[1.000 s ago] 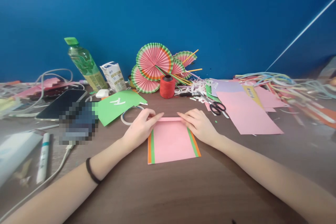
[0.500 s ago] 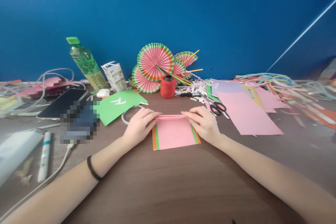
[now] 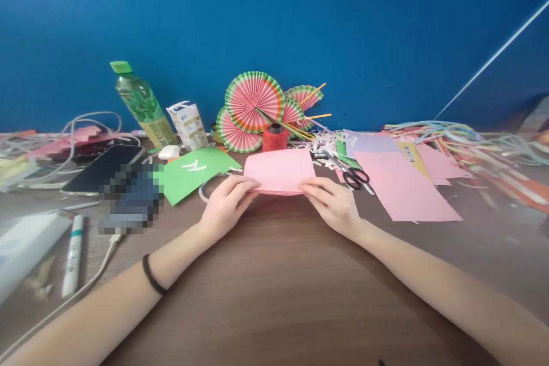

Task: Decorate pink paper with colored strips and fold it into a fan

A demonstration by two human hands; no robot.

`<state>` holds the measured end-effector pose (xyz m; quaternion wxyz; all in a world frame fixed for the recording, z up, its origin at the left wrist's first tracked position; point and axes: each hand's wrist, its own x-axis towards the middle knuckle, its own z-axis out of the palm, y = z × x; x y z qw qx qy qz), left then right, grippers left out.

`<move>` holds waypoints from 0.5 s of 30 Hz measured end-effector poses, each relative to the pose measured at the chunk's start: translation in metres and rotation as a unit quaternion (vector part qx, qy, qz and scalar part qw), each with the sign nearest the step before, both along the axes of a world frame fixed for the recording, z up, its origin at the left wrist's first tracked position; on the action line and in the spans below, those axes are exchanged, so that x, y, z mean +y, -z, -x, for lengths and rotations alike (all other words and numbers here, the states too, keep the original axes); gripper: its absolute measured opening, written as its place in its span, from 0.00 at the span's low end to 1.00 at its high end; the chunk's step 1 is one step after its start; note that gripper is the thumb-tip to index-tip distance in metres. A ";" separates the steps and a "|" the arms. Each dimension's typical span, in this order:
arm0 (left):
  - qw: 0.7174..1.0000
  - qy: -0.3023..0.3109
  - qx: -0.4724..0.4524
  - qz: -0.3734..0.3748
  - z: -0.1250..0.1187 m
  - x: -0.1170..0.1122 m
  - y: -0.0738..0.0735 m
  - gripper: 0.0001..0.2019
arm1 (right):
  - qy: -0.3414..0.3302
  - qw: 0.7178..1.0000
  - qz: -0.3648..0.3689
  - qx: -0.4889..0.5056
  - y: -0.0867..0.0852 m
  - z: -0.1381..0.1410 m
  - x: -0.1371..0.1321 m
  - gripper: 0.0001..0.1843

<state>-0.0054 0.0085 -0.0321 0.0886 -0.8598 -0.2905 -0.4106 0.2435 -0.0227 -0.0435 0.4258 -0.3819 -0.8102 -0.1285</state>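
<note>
A pink sheet of paper (image 3: 279, 168) is pinched between both hands, with a narrow stack of folds along its near edge. My left hand (image 3: 227, 201) grips the left end of that folded edge between thumb and fingers. At the other end, my right hand (image 3: 333, 203) holds the edge in the same way. The sheet's plain pink face shows, and its far part stands up in front of a red thread spool (image 3: 274, 138). Behind the spool lean round pleated paper fans (image 3: 254, 102) in pink, green and orange.
Black-handled scissors (image 3: 355, 178) and a large pink sheet (image 3: 405, 189) lie to the right. On the left are green paper (image 3: 195, 171), a green bottle (image 3: 143, 106), a small carton (image 3: 187, 124), a phone (image 3: 103, 168) and a marker (image 3: 72, 254). A blue wall (image 3: 343, 23) rises behind.
The pink sheet has been turned over: its flat part lay toward me with green and orange side strips showing, and now extends away, plain side visible. Both hands keep hold of the folded edge.
</note>
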 end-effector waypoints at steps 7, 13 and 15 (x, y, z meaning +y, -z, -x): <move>0.989 0.010 0.108 0.104 0.001 0.004 0.001 0.08 | -0.033 0.993 0.113 -0.033 0.005 -0.006 0.009 0.09; 0.972 -0.008 0.079 0.223 -0.001 0.005 -0.002 0.06 | -0.025 0.972 0.233 0.000 0.006 -0.007 0.013 0.07; 0.963 -0.013 0.071 0.261 -0.001 0.006 -0.002 0.05 | -0.015 0.958 0.283 0.044 0.005 -0.007 0.015 0.04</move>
